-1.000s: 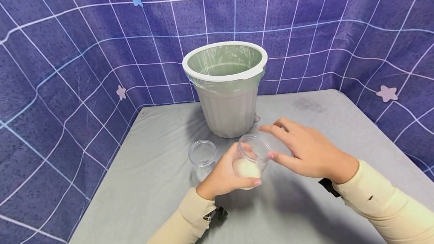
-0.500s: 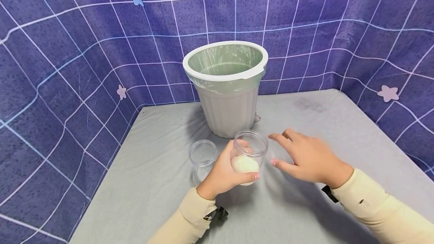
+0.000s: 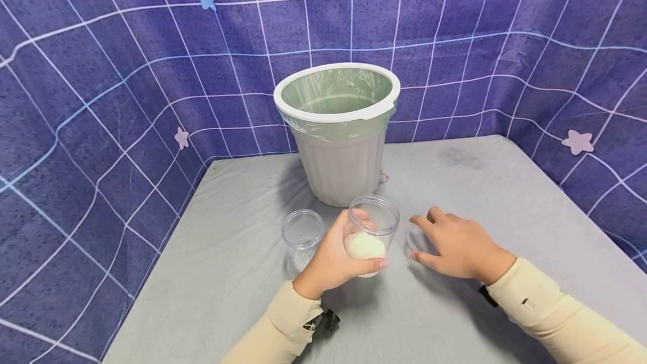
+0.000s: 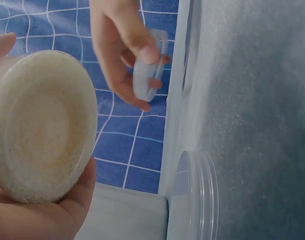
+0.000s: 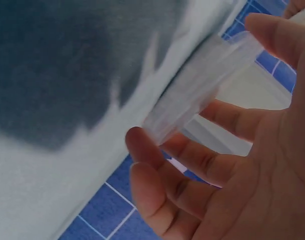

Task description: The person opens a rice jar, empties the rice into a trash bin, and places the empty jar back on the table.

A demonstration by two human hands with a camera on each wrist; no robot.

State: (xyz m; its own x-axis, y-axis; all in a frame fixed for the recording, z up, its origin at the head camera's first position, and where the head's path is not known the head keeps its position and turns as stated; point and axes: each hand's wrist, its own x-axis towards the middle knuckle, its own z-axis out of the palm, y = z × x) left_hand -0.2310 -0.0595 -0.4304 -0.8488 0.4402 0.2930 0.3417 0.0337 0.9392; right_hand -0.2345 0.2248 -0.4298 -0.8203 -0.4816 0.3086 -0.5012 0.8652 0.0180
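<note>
On the near side of the bin [image 3: 337, 167], a person's left hand [image 3: 336, 257] holds a clear jar [image 3: 377, 223] up off the tabletop [image 3: 227, 274]. Its thumb and fingers curl round the jar, which is open at the top. White, grainy stuff [image 3: 365, 246] sits low inside. Nearer than the bin and to its right, the right hand [image 3: 457, 246] pinches a thin, clear lid [image 5: 192, 90] between thumb and fingers. Another clear jar [image 3: 302, 232] stands just before the bin, a bit to its left. The bin is pale grey with a white rim, and a see-through bag [image 3: 313, 127] lines it. Behind the bin hangs a blue-purple cloth [image 3: 455, 13] with pale lines and stars.
</note>
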